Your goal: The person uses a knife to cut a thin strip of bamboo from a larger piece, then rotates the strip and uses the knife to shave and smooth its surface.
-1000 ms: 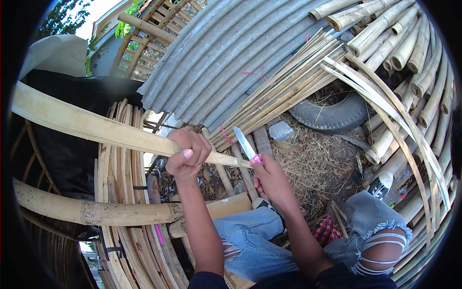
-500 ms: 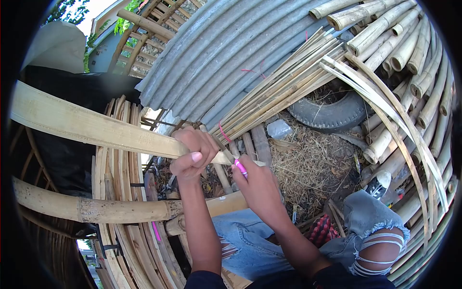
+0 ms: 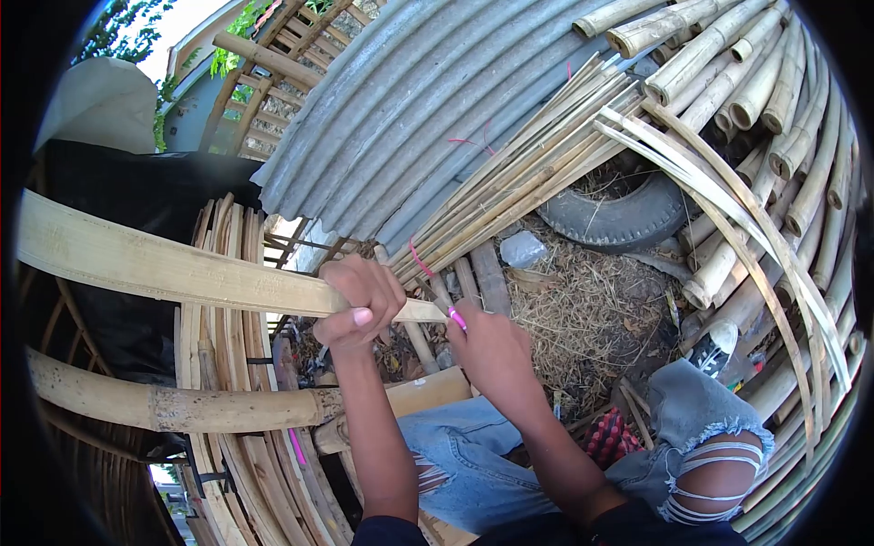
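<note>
A broad, pale bamboo strip (image 3: 173,268) runs in from the left edge and narrows toward the middle of the view. My left hand (image 3: 362,298) is closed around it, thumb bent along the near side. My right hand (image 3: 496,359) grips a knife (image 3: 457,318) with a pink-and-white band on its handle. Its dark blade crosses the strip's thin end, just beyond my left fingers. Most of the handle is hidden inside my right fist. Below the hands lies a thick bamboo pole (image 3: 237,409), roughly level across the view.
Split bamboo slats (image 3: 223,350) stand in a bundle at left. Thin bamboo sticks (image 3: 519,187) tied with pink string lie beside corrugated sheeting (image 3: 382,109). A tyre (image 3: 619,214) and dry straw (image 3: 583,314) are on the ground. Bamboo poles (image 3: 792,164) are stacked at right, with bent strips (image 3: 774,246) nearby.
My right hand with the knife has shifted slightly right and down, widening the gap to my left hand. The strip's left end sits lower in view.
</note>
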